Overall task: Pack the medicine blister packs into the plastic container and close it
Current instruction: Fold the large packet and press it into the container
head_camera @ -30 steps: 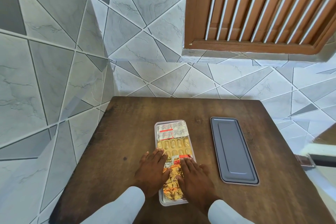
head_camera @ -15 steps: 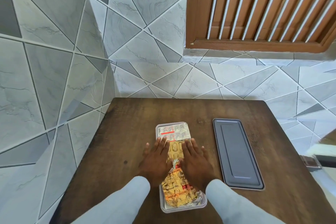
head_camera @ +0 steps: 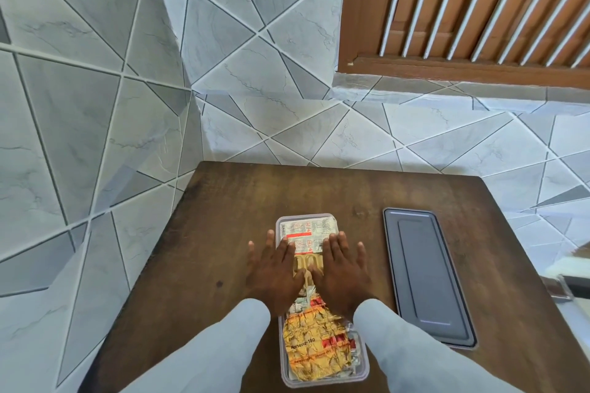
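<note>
The medicine blister packs (head_camera: 307, 233), silver-and-red foil strips at the far end, a golden strip in the middle and a crumpled yellow-and-red foil sheet at the near end, lie inside the long clear rectangular plastic container (head_camera: 364, 360), which sits on the dark brown wooden table (head_camera: 223, 217). The packs fill the container from end to end, and the crumpled sheet at the near end appears to bulge up to the rim.

Over the container's middle, the left hand (head_camera: 275, 274) and the right hand (head_camera: 343, 271) lie flat side by side, fingers straight and spread, palms pressing down on the packs; neither hand pinches or curls round anything. Their outer fingers reach past the container's long edges, over the table.

To the right of the container, apart from it, the flat grey rectangular lid (head_camera: 427, 274) rests on the table, so closing is not yet done. Beyond the container, grey marbled tiles cover the wall, with a brown slatted wooden shutter above and to the right.

The likely trouble is springy foil: once the pressure comes off, the crumpled sheet may rise above the rim and keep the lid from seating. A strip corner overhanging the edge could get trapped under the lid, and uneven pressing might tip or slide the light container.
</note>
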The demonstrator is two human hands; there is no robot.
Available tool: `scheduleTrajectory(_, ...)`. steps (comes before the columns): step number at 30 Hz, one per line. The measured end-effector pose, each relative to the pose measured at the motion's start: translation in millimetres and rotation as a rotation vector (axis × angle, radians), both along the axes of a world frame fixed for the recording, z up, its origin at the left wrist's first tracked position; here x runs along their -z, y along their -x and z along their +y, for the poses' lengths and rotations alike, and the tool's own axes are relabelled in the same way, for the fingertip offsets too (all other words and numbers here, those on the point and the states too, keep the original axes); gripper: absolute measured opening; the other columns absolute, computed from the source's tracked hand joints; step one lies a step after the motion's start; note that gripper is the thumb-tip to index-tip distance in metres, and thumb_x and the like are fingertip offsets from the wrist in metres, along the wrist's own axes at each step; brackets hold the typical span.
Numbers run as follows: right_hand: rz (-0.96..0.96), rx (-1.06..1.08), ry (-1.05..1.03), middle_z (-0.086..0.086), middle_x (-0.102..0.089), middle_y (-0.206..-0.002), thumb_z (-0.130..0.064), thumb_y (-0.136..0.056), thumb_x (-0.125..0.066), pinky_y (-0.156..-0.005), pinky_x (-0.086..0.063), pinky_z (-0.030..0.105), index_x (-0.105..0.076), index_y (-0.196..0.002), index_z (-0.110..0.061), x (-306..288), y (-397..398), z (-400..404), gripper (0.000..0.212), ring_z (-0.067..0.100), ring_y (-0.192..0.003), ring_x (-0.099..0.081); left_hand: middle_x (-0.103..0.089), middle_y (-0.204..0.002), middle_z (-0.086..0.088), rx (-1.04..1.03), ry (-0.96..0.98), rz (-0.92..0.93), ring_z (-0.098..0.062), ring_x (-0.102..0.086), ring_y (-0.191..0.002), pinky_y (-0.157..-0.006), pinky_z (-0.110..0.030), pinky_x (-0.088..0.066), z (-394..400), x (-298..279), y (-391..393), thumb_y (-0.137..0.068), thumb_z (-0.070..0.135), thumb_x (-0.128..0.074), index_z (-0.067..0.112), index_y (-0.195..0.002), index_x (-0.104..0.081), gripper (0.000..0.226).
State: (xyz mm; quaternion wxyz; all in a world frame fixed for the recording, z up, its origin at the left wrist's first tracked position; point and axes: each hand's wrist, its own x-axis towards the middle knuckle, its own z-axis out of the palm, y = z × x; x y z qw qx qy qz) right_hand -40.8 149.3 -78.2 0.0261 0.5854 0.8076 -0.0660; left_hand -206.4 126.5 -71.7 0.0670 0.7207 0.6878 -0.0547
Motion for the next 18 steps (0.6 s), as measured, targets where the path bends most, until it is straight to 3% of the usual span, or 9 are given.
scheduleTrajectory(5, 0.067, -0.012, 0.002, 0.007, -0.006, -0.164, -0.056, -0.096, -0.010, -0.118, 0.006, 0.053, -0.007, -0.154, -0.014, -5, -3, 7, 0.071, 0.026, -0.150, 0.009, 0.003, -0.163, 0.002, 0.009, -0.032, -0.071, -0.026, 0.017, -0.147, -0.118, -0.056, 0.006, -1, -7, 1, -0.093, 0.061, -0.009, 0.025, -0.153, -0.004, 0.070)
scheduleTrajectory(10, 0.292, 0.015, -0.043, 0.001, -0.012, -0.163, -0.047, -0.100, -0.015, -0.121, -0.007, 0.047, -0.013, -0.153, -0.020, -18, -20, 14, 0.059, 0.019, -0.150, 0.000, 0.002, -0.163, 0.003, 0.012, -0.053, -0.154, -0.023, 0.014, -0.148, -0.119, -0.053, 0.004, 5, -22, -2, -0.096, 0.055, -0.015, 0.025, -0.153, -0.007, 0.066)
scheduleTrajectory(12, 0.373, 0.147, -0.062, 0.004, -0.026, -0.160, -0.043, -0.102, -0.026, -0.118, -0.018, 0.045, -0.027, -0.149, -0.019, -23, -41, 17, 0.054, 0.022, -0.149, -0.017, -0.003, -0.163, 0.004, -0.026, -0.082, -0.240, -0.020, 0.009, -0.149, -0.120, -0.049, 0.002, 5, -25, 2, -0.098, 0.049, -0.020, 0.025, -0.153, -0.011, 0.061)
scheduleTrajectory(15, 0.262, 0.541, 0.001, 0.012, -0.047, -0.141, -0.046, -0.093, -0.045, -0.105, -0.036, 0.048, -0.046, -0.130, -0.014, -21, -96, 7, 0.049, 0.031, -0.130, -0.041, -0.021, -0.160, 0.002, -0.149, -0.154, -0.425, -0.018, -0.008, -0.149, -0.121, -0.045, -0.008, 4, -31, 7, -0.100, 0.042, -0.027, 0.025, -0.149, -0.026, 0.051)
scheduleTrajectory(18, 0.094, 0.877, 0.161, 0.015, -0.047, -0.136, -0.056, -0.085, -0.052, -0.101, -0.038, 0.050, -0.044, -0.128, -0.011, -13, -143, -18, 0.063, 0.036, -0.125, -0.041, -0.047, -0.144, 0.000, -0.247, -0.214, -0.526, -0.022, -0.040, -0.135, -0.113, -0.047, -0.032, 3, -35, 10, -0.099, 0.041, -0.034, 0.026, -0.135, -0.043, 0.040)
